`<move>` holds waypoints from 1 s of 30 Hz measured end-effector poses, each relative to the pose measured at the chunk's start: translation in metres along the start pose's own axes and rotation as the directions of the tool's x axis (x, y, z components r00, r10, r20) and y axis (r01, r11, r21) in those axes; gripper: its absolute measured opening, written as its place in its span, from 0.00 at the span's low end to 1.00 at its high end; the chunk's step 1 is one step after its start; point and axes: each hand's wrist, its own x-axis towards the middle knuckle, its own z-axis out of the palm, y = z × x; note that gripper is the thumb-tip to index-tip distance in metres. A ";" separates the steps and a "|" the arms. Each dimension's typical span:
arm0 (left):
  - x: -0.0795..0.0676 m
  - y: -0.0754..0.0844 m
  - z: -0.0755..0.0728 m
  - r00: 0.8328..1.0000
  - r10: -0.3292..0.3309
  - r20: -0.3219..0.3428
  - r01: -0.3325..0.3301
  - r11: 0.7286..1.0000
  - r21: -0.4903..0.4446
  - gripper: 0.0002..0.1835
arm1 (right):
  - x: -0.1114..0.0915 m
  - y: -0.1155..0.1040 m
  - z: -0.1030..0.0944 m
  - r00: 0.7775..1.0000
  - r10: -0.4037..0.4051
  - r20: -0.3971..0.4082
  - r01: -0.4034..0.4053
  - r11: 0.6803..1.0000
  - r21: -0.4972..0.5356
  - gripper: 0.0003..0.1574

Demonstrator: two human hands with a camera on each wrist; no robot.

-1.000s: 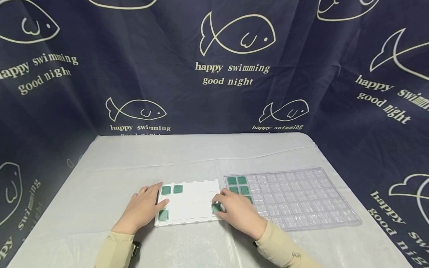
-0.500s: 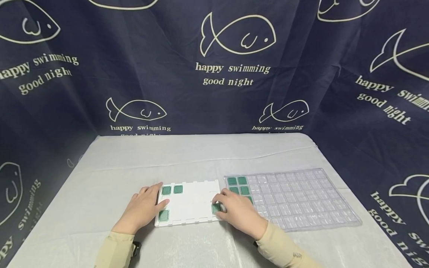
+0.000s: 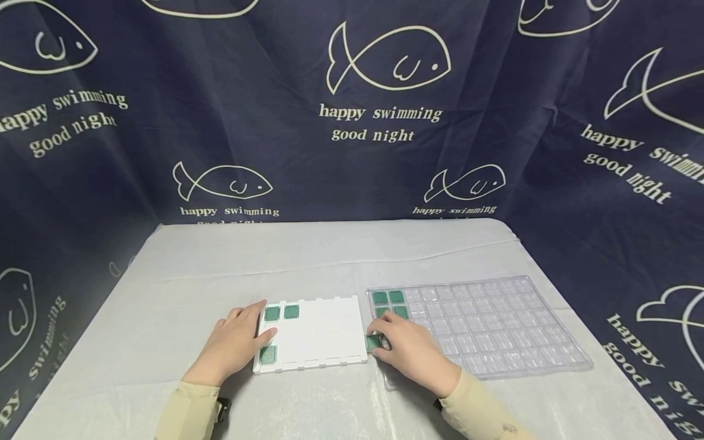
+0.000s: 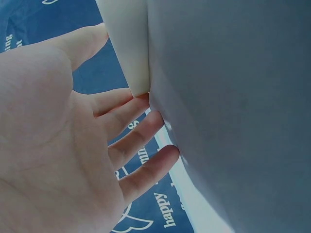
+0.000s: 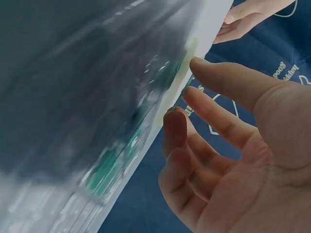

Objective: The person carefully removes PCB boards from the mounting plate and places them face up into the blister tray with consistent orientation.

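Between the thumb and fingers of my right hand (image 3: 412,349) a small green square circuit board (image 3: 373,342) is pinched, just past the right edge of a flat white tray (image 3: 316,339). It is over the near left corner of a clear plastic tray (image 3: 478,324); whether it touches the tray cannot be told. My left hand (image 3: 228,342) rests at the white tray's left side, thumb on top, with extended fingers (image 4: 141,141) against the edge in the left wrist view. Several green boards (image 3: 291,311) lie at the left of the white tray.
The clear tray has many compartments; several green boards (image 3: 396,296) fill ones in its left columns, partly hidden by my right hand. Both trays lie side by side on a table with a pale cloth (image 3: 308,256). A dark blue fish-print curtain (image 3: 297,122) stands behind.
My right hand has moved right, carrying the green circuit board off the white tray's right side to the clear tray. My left hand has stayed in place.
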 end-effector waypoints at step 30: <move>0.000 -0.001 0.000 1.000 0.010 -0.014 -0.009 1.000 0.008 0.38 | -0.019 0.028 -0.006 0.999 0.036 0.017 -0.036 0.999 -0.007 0.19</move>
